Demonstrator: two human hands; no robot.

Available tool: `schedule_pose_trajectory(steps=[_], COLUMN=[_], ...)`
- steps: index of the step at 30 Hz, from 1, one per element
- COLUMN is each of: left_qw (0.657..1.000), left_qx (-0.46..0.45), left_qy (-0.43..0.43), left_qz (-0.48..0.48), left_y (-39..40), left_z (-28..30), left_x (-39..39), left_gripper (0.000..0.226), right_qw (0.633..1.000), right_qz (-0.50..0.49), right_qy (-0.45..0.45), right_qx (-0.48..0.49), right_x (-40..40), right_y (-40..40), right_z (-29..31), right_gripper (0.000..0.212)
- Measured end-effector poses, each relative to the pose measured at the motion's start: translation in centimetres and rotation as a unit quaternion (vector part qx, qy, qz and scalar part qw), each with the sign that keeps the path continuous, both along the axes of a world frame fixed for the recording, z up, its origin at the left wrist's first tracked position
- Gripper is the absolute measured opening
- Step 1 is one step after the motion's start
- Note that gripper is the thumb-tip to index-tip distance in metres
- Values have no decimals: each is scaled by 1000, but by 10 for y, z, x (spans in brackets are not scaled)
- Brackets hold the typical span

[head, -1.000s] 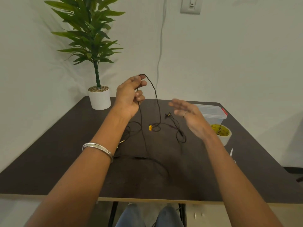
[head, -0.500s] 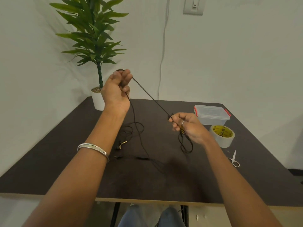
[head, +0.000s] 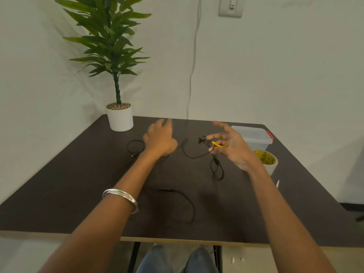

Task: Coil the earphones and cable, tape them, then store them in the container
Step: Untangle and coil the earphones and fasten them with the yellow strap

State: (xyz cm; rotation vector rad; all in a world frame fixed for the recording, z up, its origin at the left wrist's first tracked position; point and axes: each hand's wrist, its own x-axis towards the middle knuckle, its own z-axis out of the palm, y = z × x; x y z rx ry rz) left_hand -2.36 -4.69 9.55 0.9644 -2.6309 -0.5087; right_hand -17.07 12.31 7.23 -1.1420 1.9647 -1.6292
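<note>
Both hands had dropped from the taut raised cord. The left hand (head: pixel 160 139) hovered palm-down, fingers straight, holding nothing. The right hand (head: pixel 231 145) was loosely spread, the yellow-tipped earphones (head: pixel 211 143) hooked on its fingers, with the cable (head: pixel 185 201) slack on the dark table (head: pixel 69 184). The container (head: pixel 254 135) and tape roll (head: pixel 266 160) sat at right, a potted plant (head: pixel 119 117) against the white wall.

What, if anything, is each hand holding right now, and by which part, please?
The right hand pinches the earphones near their yellow-tipped end. The left hand is open, holding nothing.
</note>
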Motion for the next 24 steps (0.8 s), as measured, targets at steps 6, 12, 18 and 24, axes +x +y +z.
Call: schedule_pose_trajectory(steps=[6,12,18,24], left_qw=[954,925,874,687], left_qx=[166,257,347,582], left_qy=[149,236,331,424], left_qz=[-202,-152,-83,-101], left_y=[45,57,53,40], left_z=[6,-9,-10,7], left_x=[-16,-17,-14,-9], left_gripper=[32,17,10,19], right_qw=[976,941,954,980], right_qz=[-56,-85,-116,-134], right_qy=[211,328,269,139], right_qx=[10,-28,-64,-41], right_x=[14,19,22,14], right_y=[-9,-10,-7,-12], right_z=[8,13,4,-27], right_gripper=[93,105,108,24])
